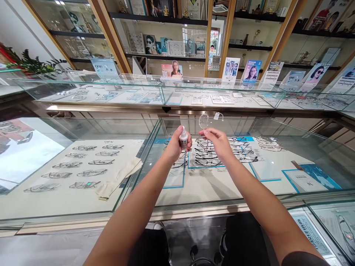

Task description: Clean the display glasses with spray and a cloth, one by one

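I saw a glass display counter (pixel 194 206) beneath both hands. Above it, the right hand (pixel 218 142) pinched tagged eyeglasses (pixel 203 121), one lens over the other; nearby, the left hand (pixel 175 145) was wrapped around a small spray bottle (pixel 183 138).

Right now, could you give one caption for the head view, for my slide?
Above a glass case, the left hand holds a bottle, the right hand a pair of glasses.
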Tool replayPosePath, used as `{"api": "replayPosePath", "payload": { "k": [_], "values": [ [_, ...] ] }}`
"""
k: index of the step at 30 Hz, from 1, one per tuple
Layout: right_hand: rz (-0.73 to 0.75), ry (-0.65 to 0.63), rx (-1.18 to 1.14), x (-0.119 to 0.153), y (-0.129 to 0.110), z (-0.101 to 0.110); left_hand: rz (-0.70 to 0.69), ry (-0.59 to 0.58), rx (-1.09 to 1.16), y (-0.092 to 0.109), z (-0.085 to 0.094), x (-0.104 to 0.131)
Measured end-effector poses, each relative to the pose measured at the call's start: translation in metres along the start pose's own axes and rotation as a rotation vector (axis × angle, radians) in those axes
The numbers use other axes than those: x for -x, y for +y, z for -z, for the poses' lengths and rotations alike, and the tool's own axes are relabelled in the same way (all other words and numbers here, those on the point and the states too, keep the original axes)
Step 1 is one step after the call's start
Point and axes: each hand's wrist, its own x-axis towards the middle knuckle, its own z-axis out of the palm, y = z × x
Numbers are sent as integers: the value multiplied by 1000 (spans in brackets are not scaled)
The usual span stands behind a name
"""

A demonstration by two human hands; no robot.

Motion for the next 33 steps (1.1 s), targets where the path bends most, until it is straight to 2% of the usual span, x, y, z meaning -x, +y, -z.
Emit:
{"api": "replayPosePath", "payload": {
  "k": [5, 11, 15, 20, 33],
  "values": [
    [-8, -37, 5, 6, -1, -8, 92, -62, 107, 4, 1, 1],
    [-7, -98, 52, 13, 0, -16, 86, -55, 110, 6, 3, 1],
    [-23, -119, 93, 15, 1, -17, 80, -68, 47, 4, 5, 0],
    [-43, -136, 144, 16, 1, -17, 34, -16, -92, -2, 6, -3],
    [-30, -203, 105, 20, -7, -23, -29, 45, -202, -15, 19, -5]
  ]
}}
